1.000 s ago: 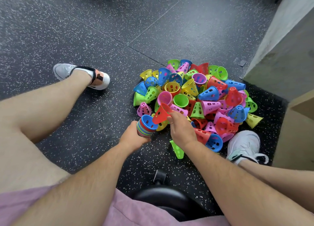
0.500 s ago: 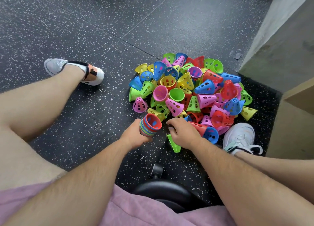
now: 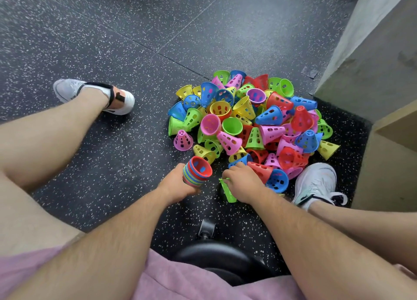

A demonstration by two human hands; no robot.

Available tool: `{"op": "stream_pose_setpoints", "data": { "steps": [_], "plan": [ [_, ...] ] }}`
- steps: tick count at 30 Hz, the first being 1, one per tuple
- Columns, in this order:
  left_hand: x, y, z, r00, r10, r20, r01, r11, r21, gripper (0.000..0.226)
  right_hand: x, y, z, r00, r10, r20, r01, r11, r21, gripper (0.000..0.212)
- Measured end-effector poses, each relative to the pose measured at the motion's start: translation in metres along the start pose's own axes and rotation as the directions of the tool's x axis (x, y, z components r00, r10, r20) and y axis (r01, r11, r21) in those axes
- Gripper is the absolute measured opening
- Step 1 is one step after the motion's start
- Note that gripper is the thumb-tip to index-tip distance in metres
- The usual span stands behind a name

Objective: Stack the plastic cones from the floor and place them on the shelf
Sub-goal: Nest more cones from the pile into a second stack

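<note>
Cones stacked in one hand, heap on the floor

Plastic cones (image 3: 248,123) lie in a loose heap on the floor (image 3: 112,40), towards its far right corner where a grey wall (image 3: 372,62) meets a pale wooden unit (image 3: 388,164); they are small, thin-walled and glossy, tapered to a flat tip, each pierced with oval holes, in red, blue, yellow, green, pink and purple; some lie on their sides, some show their open mouths. The floor is dark rubber flecked with white, with straight seams between its tiles.

The left hand (image 3: 178,183) wraps its curled fingers round a nested stack of cones (image 3: 196,171), held tilted just off the near edge of the heap; the stack's rims make a tight band of coloured stripes, and the innermost cone is red, its open mouth facing up and away. The right hand (image 3: 242,182) lies palm down at the heap's near edge, well apart from the left; its fingers are bent over the wide end of a green cone (image 3: 228,192) lying on its side on the floor, clamped on it. Both forearms reach forward and down.

A grey shoe (image 3: 316,182) stands just beside the heap; another shoe (image 3: 94,94) is well apart to the left; a black stool seat (image 3: 221,261) and pink shorts (image 3: 191,284) show at the near edge.
</note>
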State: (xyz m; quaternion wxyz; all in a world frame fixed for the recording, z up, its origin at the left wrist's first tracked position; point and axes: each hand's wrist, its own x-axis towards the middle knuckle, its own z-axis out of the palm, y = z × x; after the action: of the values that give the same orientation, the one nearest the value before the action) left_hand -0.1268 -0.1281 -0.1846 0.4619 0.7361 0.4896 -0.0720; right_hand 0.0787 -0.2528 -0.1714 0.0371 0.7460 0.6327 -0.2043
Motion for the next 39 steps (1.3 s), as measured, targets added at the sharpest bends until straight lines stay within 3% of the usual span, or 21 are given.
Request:
{"op": "stream_pose_setpoints", "data": {
  "steps": [3, 7, 13, 15, 18, 21, 25, 28, 31, 39],
  "plan": [
    [0.0, 0.0, -0.002, 1.0, -0.019, -0.01, 0.018, 0.999, -0.038, 0.066, 0.004, -0.006, -0.008, 0.986, 0.08, -0.145, -0.069, 0.994, 0.079, 0.022],
    [0.025, -0.026, 0.005, 1.0, -0.024, -0.004, 0.024, 0.997, -0.071, 0.068, 0.014, -0.01, -0.026, 0.91, 0.271, -0.315, -0.165, 0.932, 0.324, 0.018],
    [0.023, -0.02, 0.003, 0.999, -0.037, -0.006, 0.036, 0.995, -0.09, 0.069, 0.025, -0.026, -0.04, 0.794, 0.391, -0.465, -0.067, 0.817, 0.573, 0.023],
    [0.017, -0.014, 0.002, 0.999, -0.04, -0.008, 0.039, 0.994, -0.103, 0.07, 0.026, -0.034, -0.041, 0.792, 0.358, -0.495, 0.012, 0.801, 0.598, 0.02],
    [0.008, -0.002, -0.002, 0.998, -0.04, -0.044, 0.035, 0.993, -0.113, 0.068, 0.028, -0.041, -0.036, 0.818, 0.186, -0.544, 0.129, 0.863, 0.488, 0.013],
    [0.004, 0.006, -0.004, 0.997, -0.034, -0.071, 0.024, 0.99, -0.137, 0.061, 0.03, -0.045, -0.029, 0.855, 0.101, -0.508, 0.166, 0.876, 0.453, 0.016],
    [0.005, 0.006, -0.005, 0.996, -0.059, -0.064, 0.049, 0.986, -0.158, 0.07, 0.027, -0.049, -0.022, 0.891, 0.073, -0.449, 0.145, 0.89, 0.432, 0.023],
    [0.008, 0.004, -0.005, 0.995, -0.077, -0.066, 0.065, 0.986, -0.156, 0.074, 0.027, -0.051, -0.02, 0.908, 0.093, -0.409, 0.136, 0.857, 0.497, 0.024],
    [0.007, 0.004, -0.005, 0.992, -0.101, -0.075, 0.088, 0.985, -0.151, 0.071, 0.03, -0.052, -0.023, 0.956, 0.079, -0.282, 0.097, 0.822, 0.561, 0.024],
    [0.018, -0.01, -0.003, 0.986, -0.118, -0.116, 0.101, 0.984, -0.145, 0.07, 0.045, -0.045, -0.004, 0.956, 0.252, -0.15, -0.141, 0.843, 0.519, 0.039]
  ]
}}
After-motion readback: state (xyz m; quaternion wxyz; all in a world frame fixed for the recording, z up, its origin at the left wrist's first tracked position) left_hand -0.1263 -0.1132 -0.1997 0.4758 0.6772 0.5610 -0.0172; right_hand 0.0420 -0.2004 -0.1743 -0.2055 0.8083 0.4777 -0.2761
